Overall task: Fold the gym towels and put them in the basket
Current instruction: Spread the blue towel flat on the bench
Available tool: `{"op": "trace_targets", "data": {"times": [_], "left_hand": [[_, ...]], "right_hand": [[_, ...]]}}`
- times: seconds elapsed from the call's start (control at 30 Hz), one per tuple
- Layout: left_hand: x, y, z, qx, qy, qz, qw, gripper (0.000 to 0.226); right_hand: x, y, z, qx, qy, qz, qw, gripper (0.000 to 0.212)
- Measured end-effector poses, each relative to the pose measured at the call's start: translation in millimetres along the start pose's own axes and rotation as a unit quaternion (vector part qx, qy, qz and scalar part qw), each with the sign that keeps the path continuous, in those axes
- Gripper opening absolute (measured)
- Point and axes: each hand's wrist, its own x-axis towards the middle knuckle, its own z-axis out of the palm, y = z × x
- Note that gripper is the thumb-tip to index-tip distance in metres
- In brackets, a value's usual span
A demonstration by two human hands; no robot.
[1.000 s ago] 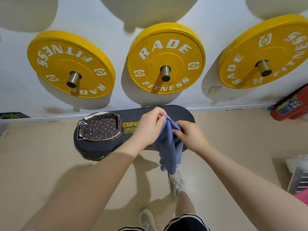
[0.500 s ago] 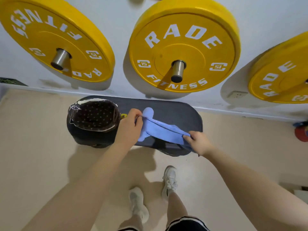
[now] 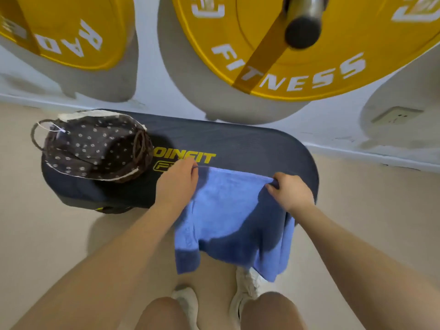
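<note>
Hands (image 3: 177,182) (image 3: 291,191) pinch towel (image 3: 233,215) over dark pad (image 3: 238,144); beige floor (image 3: 369,198)

Setting: a gym. Yellow weight plates (image 3: 297,44) lettered "FITNESS" hang on steel wall pegs (image 3: 301,22); a dark padded bench (image 3: 238,144) printed "JOINFIT" stands on the beige floor (image 3: 369,198).

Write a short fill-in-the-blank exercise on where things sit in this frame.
1. Both hands, the left hand and the right hand, pinch the top edge of the ____ towel.
2. The towel's lower edge hangs over the front of the dark ____.
3. The fabric-lined basket sits at the pad's ____ end.

Missing words: blue; pad; left
</note>
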Motion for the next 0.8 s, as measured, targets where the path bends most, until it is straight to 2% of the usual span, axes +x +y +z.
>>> {"op": "trace_targets", "data": {"times": [0.07,0.17,0.3,0.33,0.4,0.43,0.47,0.53,0.6,0.63,0.73,0.8], "left_hand": [[29.6,-18.2,45.2,0.045,0.009,0.019,0.999,0.022],[75.2,-43.1,100.8,0.103,0.022,0.023,0.994,0.022],[134.4,-84.7,145.0,0.174,0.068,0.003,0.982,0.010],[146.5,-95.5,150.4,0.227,0.092,0.010,0.970,0.006],[166.3,-106.1,155.2,0.341,0.121,0.002,0.932,0.022],[170.6,-106.9,157.3,0.357,0.131,-0.006,0.925,0.025],[172.4,-107.1,164.3,0.335,0.141,0.009,0.931,0.027],[165.4,-97.7,182.9,0.240,0.149,0.098,0.954,0.032],[149.9,-73.5,200.7,0.097,0.109,0.198,0.969,0.032],[139.3,-58.5,207.3,0.060,0.071,0.220,0.971,0.031],[116.3,-22.2,228.4,0.070,-0.099,0.245,0.962,0.036],[107.4,-7.1,238.3,0.071,-0.116,0.271,0.953,0.039]], "right_hand": [[38.2,5.1,42.8,-0.002,0.050,0.009,0.999,0.024],[94.6,8.2,90.7,-0.008,0.103,0.000,0.995,0.027],[158.5,-2.6,118.6,-0.019,0.160,-0.065,0.985,0.021],[170.8,-9.0,121.3,-0.011,0.170,-0.082,0.982,0.021],[189.9,-20.1,125.7,0.030,0.170,-0.111,0.979,0.022],[196.9,-22.1,129.0,0.043,0.160,-0.121,0.979,0.028],[200.0,-20.6,132.2,0.048,0.149,-0.122,0.980,0.035],[194.8,-6.8,138.0,0.067,0.143,-0.109,0.981,0.038],[174.5,16.2,141.1,0.100,0.149,-0.081,0.980,0.031],[161.6,30.0,143.0,0.104,0.149,-0.064,0.981,0.028],[121.7,68.4,147.6,0.066,0.113,-0.024,0.991,0.021],[100.2,84.6,150.5,0.026,0.070,-0.009,0.997,0.024]]}}
